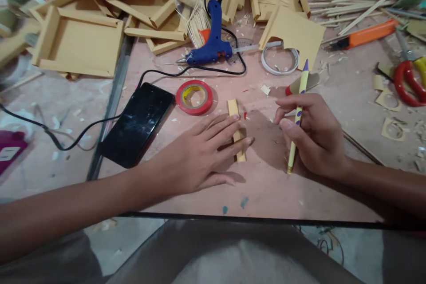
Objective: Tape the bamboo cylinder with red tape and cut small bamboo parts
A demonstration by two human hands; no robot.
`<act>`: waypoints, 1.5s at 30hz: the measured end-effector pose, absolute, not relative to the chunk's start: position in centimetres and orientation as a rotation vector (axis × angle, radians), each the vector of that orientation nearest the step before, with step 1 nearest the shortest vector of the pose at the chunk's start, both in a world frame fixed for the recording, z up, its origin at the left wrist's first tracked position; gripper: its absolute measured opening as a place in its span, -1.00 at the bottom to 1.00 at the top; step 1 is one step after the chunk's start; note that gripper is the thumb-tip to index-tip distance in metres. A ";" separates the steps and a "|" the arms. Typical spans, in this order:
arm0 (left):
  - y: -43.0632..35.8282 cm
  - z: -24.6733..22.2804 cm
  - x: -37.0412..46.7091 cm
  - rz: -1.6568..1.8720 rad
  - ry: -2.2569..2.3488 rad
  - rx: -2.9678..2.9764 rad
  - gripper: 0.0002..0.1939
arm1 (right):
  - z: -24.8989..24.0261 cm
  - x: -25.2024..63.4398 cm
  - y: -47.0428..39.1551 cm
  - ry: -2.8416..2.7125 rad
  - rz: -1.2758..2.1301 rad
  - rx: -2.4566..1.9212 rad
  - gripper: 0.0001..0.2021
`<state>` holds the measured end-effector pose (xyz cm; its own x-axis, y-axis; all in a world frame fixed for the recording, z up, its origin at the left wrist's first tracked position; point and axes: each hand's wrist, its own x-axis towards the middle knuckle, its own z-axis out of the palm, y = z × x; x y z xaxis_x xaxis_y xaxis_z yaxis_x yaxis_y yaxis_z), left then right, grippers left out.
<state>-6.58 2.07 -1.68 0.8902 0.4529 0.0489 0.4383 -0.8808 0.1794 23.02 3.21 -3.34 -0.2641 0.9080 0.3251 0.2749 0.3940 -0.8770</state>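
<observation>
My left hand [203, 153] lies flat with its fingers spread across a narrow yellow strip [241, 155] on the pinkish board. Both ends of the strip show beyond the fingers. To the right, my right hand [311, 133] holds a yellow pencil [303, 82] with purple spots between thumb and fingers. The pencil's purple tip points up and away, and its other end is low, near the board. A roll of red tape [194, 97] lies just beyond my left hand, beside a black phone [138, 124].
A blue glue gun [213, 40] with a black cord stands behind the tape. Yellow card trays [80, 42] are piled at the back left. A white tape roll [280, 58], thin sticks [346, 2], an orange cutter [371, 34] and red-handled scissors [404, 84] lie to the right.
</observation>
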 end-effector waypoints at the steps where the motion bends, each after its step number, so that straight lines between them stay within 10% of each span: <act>1: 2.1 -1.6 -6.7 0.126 0.679 2.885 -0.13 | -3.5 23.0 3.1 -1.701 0.970 -1.013 -0.70; 19: 0.7 -2.5 -7.1 0.184 0.582 2.913 -0.20 | -2.1 20.2 2.0 -1.473 1.417 -0.827 -0.65; 45: 1.1 -2.7 -7.7 0.207 0.532 2.835 -0.30 | -1.7 21.7 3.7 -1.946 1.145 -0.925 -0.64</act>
<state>-7.73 1.14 -2.69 0.9234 0.3725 0.0929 0.3372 -0.9025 0.2679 21.72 3.72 -1.71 -0.5102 0.8363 0.2007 0.2307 0.3578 -0.9048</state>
